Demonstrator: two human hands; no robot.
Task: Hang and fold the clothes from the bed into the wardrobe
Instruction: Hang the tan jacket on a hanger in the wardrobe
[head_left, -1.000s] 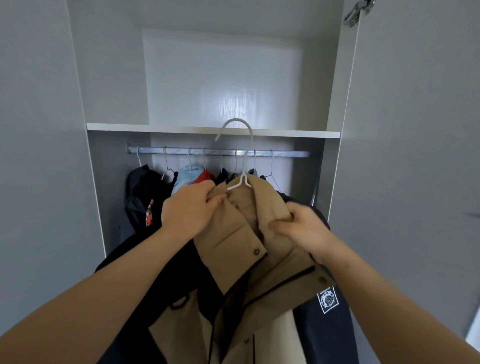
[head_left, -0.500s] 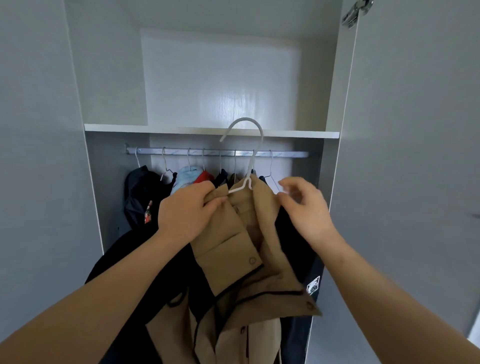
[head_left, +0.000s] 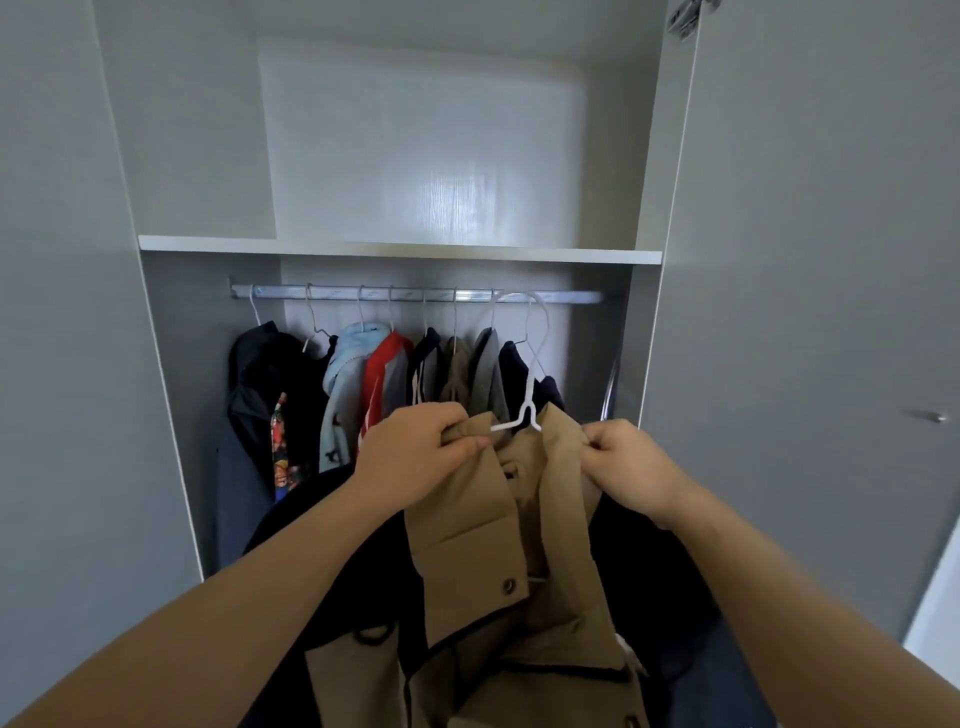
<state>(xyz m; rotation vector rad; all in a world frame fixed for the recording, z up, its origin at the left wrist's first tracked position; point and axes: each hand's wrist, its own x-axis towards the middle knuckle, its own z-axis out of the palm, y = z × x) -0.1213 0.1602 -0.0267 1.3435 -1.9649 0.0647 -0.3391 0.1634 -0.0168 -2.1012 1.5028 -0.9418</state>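
A tan and navy jacket (head_left: 483, 545) sits on a white hanger (head_left: 530, 384). My left hand (head_left: 415, 452) grips the jacket's left collar edge, and my right hand (head_left: 628, 467) pinches its right collar edge. The hanger's hook reaches up to the silver wardrobe rail (head_left: 415, 295), at its right part; I cannot tell whether it rests on the rail. The jacket's lower part runs out of the frame at the bottom.
Several garments (head_left: 363, 384) hang on the rail, packed from left to middle. A white shelf (head_left: 400, 248) runs above the rail. The wardrobe's open door (head_left: 810, 312) stands at the right, its side panel (head_left: 62, 312) at the left.
The jacket and hanger moved forward into the wardrobe, and the hook dropped from above the shelf edge to rail height. My right hand went from open beside the collar to pinching it.
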